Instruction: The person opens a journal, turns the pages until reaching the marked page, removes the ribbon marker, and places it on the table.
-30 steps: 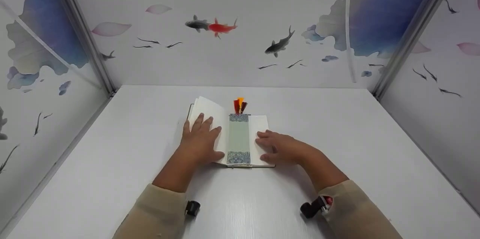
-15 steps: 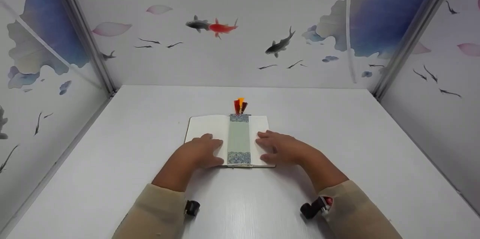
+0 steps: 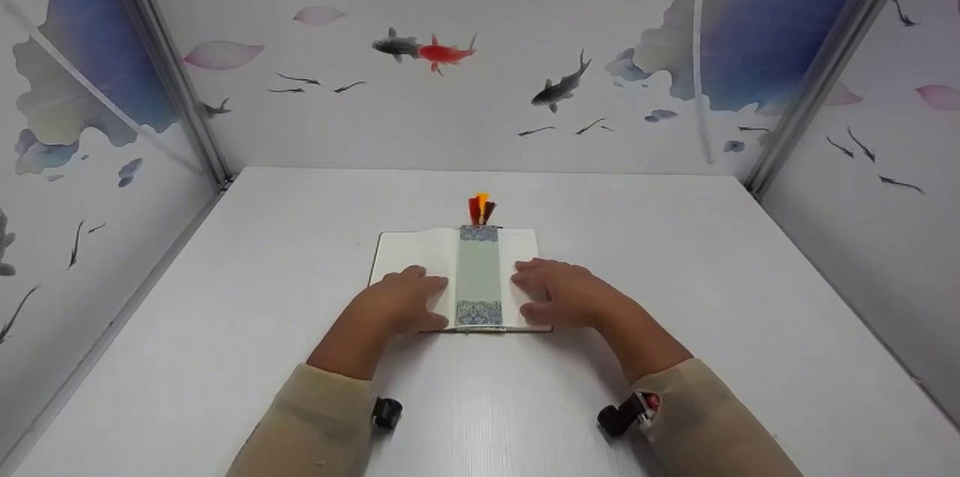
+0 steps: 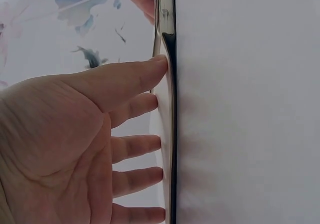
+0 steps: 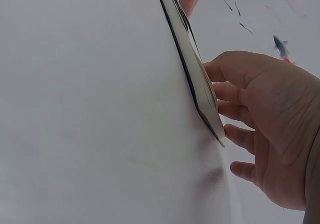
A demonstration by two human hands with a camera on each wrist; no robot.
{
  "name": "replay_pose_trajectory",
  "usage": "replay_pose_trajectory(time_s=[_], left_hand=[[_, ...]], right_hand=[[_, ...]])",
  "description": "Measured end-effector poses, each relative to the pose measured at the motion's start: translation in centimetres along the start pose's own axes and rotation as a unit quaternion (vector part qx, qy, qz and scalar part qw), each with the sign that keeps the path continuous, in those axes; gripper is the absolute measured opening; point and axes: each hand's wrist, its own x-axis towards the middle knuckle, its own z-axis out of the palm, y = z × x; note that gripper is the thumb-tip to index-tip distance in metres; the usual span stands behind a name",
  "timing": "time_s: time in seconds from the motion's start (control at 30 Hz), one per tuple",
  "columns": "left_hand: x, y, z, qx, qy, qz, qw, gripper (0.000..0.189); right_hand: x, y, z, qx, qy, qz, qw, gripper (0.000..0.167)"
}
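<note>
An open notebook [image 3: 416, 248] with blank cream pages lies flat on the white table. Along its fold, on the right page, rests a pale green bookmark [image 3: 478, 267] with blue patterned ends. Red, orange and dark brown tassels [image 3: 481, 208] stick out past the top edge. My left hand [image 3: 394, 303] presses the left page; in the left wrist view its thumb and spread fingers [image 4: 137, 146] reach straight onto the paper. On the right page rest the fingertips of my right hand [image 3: 566, 293]. The right wrist view shows the notebook [image 5: 192, 69] edge-on, its pages stacked over a dark cover.
The white tabletop [image 3: 480, 402] spreads out around the notebook. White panels [image 3: 480, 124] painted with fish and petals enclose the back and both sides, joined by metal posts [image 3: 161, 64]. Small black cameras [image 3: 388, 414] are fixed at both sleeves.
The raised left pages have come down flat. My left hand has slid down from the upper left page to its lower part. The right hand has stayed in place.
</note>
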Motion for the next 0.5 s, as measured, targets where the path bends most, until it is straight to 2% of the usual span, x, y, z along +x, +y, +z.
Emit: replay_pose_trajectory(time_s=[0.17,0.3,0.5], left_hand=[[0.2,0.0,0.2,0.005,-0.002,0.0,1.0,0.075],[0.3,0.1,0.4,0.009,-0.003,-0.004,0.9999,0.076],[0.3,-0.1,0.3,0.012,-0.002,-0.007,0.9999,0.075]], right_hand=[[0.9,-0.9,0.2,-0.006,0.038,0.021,0.999,0.053],[1.9,-2.7,0.4,-0.029,0.069,0.039,0.9964,0.053],[3.6,-5.8,1.0,-0.06,0.074,0.025,0.9951,0.059]])
